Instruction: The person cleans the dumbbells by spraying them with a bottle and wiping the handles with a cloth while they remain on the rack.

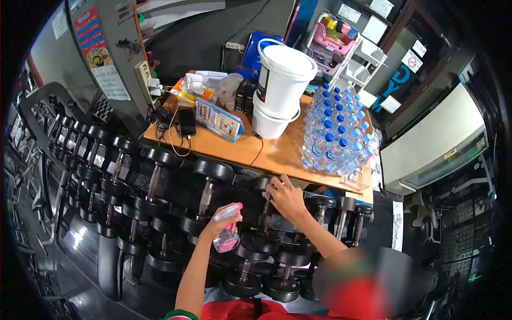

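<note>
My left hand (pixel 220 223) is wrapped round a clear spray bottle (pixel 228 241) with a pink nozzle and a pink label, held upright above the dumbbell rack. My right hand (pixel 288 200) reaches farther forward, its fingers bent and pressed together at a black dumbbell (pixel 261 183) on the top row. Something pale shows under those fingertips, too small to tell what it is. Just in front of the bottle lies another dumbbell (pixel 207 197) with a metal handle. Below my right hand sits a large dumbbell head (pixel 258 245).
Behind the rack, a wooden desk (pixel 288 160) carries stacked white buckets (pixel 282 74), many water bottles (pixel 333 136), a desk calendar (pixel 218 120) and a phone (pixel 187 122) with cables. A white fridge (pixel 426 138) stands at right. A padded bench (pixel 109 266) is at lower left.
</note>
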